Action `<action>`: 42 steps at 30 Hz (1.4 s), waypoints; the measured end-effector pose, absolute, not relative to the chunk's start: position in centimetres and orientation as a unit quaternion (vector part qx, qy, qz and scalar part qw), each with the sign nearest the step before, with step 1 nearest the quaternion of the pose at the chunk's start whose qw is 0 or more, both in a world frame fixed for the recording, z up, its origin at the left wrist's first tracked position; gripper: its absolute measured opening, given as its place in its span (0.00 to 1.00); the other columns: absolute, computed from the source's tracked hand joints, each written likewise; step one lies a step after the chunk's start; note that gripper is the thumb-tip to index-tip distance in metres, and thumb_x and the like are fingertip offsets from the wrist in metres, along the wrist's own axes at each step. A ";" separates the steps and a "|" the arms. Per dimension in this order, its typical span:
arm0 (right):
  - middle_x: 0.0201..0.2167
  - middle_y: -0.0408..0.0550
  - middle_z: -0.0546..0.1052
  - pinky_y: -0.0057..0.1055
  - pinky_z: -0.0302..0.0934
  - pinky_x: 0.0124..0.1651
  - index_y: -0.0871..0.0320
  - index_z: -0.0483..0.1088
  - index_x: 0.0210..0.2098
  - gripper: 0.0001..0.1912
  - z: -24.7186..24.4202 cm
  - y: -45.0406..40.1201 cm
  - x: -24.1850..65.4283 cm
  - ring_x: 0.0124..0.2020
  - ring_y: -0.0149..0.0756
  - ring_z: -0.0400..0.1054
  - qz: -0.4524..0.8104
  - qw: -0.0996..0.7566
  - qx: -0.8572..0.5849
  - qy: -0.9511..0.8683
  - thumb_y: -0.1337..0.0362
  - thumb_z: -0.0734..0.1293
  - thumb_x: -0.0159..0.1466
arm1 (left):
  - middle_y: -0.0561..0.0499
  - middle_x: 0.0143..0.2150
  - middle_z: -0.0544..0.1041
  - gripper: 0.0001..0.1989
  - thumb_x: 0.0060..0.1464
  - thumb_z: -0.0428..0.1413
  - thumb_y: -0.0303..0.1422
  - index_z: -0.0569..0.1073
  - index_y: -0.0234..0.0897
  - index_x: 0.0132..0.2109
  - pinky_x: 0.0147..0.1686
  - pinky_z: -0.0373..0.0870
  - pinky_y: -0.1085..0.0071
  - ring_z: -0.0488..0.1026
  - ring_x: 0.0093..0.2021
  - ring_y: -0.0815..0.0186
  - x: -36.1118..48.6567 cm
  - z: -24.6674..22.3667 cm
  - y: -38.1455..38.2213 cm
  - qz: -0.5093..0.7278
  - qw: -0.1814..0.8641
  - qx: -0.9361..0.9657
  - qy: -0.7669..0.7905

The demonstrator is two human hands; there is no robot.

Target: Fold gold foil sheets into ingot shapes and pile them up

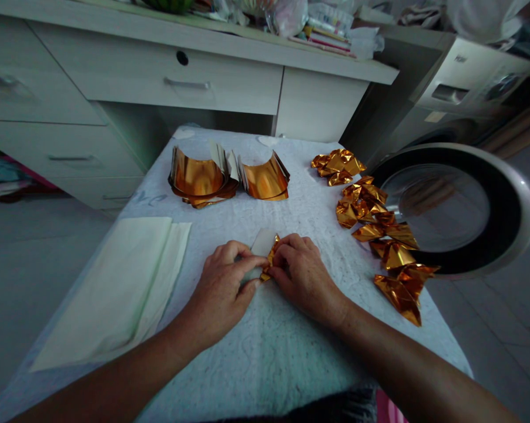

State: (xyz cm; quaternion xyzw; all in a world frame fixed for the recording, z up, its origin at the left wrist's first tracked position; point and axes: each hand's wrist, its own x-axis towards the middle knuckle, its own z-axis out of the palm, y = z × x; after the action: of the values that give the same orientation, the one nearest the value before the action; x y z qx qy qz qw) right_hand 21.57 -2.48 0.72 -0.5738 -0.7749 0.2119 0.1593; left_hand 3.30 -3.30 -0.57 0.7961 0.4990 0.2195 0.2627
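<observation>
A small sheet of gold foil paper [270,258], its pale backing showing on the left, is pinched between my two hands over the middle of the cloth-covered table. My left hand [227,276] is closed on its left side, thumb and forefinger together. On the right edge, where the gold side is creased, the fingers of my right hand [302,270] are closed too. Beyond my hands stand two curved stacks of gold foil sheets [198,176]. Several folded gold foil pieces [395,255] lie in a row along the right side of the table.
Folded whitish paper [110,282] lies on the table's left. White drawers [154,76] stand behind the table, with bags and books [326,38] on top. At right, the washing machine's open round door [459,205] reaches close to the table edge.
</observation>
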 end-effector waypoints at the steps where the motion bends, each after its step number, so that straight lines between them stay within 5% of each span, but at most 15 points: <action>1: 0.40 0.49 0.71 0.40 0.57 0.47 0.58 0.67 0.30 0.05 0.8 -2.5 21.5 0.43 0.41 0.62 0.213 0.156 -0.576 -0.774 0.68 0.69 0.61 | 0.50 0.45 0.67 0.17 0.53 0.55 0.25 0.75 0.46 0.48 0.51 0.63 0.54 0.65 0.48 0.58 3.3 -0.6 -3.3 0.218 0.261 0.798 0.497; 24: 0.41 0.49 0.70 0.39 0.55 0.46 0.56 0.67 0.37 0.03 0.9 -2.5 21.9 0.42 0.41 0.60 0.221 0.165 -0.559 -0.782 0.68 0.65 0.62 | 0.51 0.43 0.69 0.14 0.54 0.57 0.27 0.77 0.47 0.46 0.48 0.65 0.56 0.66 0.46 0.59 3.5 -0.7 -3.2 0.229 0.230 0.806 0.494; 32: 0.41 0.50 0.68 0.40 0.54 0.44 0.56 0.65 0.38 0.11 0.7 -2.8 21.8 0.42 0.43 0.58 0.194 0.155 -0.558 -0.792 0.57 0.67 0.61 | 0.50 0.43 0.68 0.15 0.54 0.56 0.25 0.77 0.46 0.46 0.48 0.66 0.56 0.66 0.47 0.59 3.4 -0.6 -3.3 0.235 0.230 0.807 0.491; 42: 0.41 0.48 0.69 0.39 0.53 0.44 0.56 0.65 0.38 0.10 0.5 -2.6 21.8 0.43 0.43 0.58 0.199 0.161 -0.560 -0.788 0.60 0.69 0.60 | 0.50 0.44 0.68 0.17 0.52 0.56 0.24 0.77 0.47 0.47 0.49 0.65 0.56 0.66 0.47 0.59 3.3 -0.8 -3.3 0.231 0.229 0.807 0.492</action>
State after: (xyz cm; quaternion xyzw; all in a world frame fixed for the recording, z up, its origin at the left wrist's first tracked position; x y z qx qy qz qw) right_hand 21.76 -2.59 0.50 -0.5600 -0.7881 0.1988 0.1607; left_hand 3.32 -3.34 -0.80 0.8073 0.4923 0.2314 0.2287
